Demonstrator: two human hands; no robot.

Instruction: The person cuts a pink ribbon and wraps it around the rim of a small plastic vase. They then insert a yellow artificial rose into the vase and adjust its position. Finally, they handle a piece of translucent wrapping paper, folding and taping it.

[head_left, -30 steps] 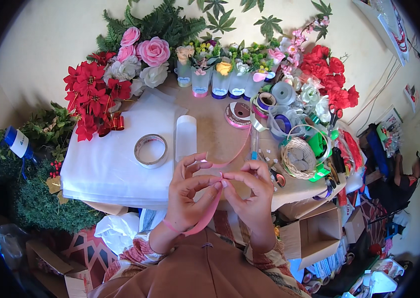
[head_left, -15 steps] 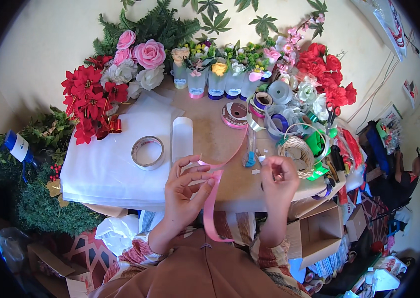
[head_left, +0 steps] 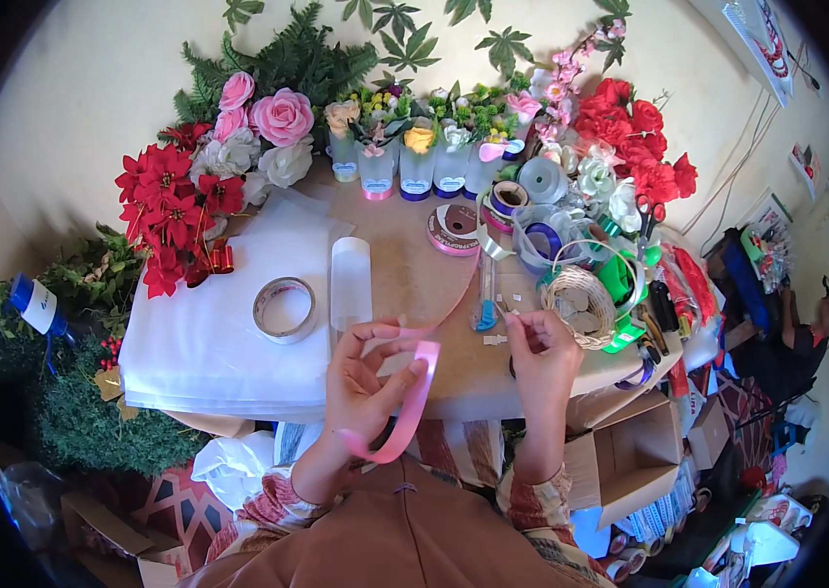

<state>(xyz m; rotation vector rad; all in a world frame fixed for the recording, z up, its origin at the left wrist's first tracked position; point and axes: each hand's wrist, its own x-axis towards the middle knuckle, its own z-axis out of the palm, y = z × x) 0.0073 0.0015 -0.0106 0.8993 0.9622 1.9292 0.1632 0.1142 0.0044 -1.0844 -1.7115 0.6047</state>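
Observation:
My left hand (head_left: 365, 387) pinches a pink ribbon (head_left: 397, 441) between thumb and fingers over the table's near edge. The ribbon's loose end curls below my fingers; the other side runs back over the table to its spool (head_left: 453, 229). My right hand (head_left: 546, 355) is closed in a pinch at the tabletop's right side, and what its fingertips hold is too small to make out. Close beyond them are small white scraps (head_left: 495, 340) and a blue-tipped box cutter (head_left: 485, 314). A white translucent tube (head_left: 351, 282) stands beyond my left hand.
A tape roll (head_left: 284, 310) rests on white translucent sheets (head_left: 208, 343) at left. Several small flower cups (head_left: 416, 169) line the back, between bunches of artificial flowers (head_left: 167, 201). A wicker basket (head_left: 579, 304) and more ribbon rolls crowd the right. A cardboard box (head_left: 630, 451) sits below.
The ribbon's loose end has swung left and up toward my left wrist. My right hand has lowered slightly toward the white scraps, its fingers drawn into a pinch. The view has shifted a little.

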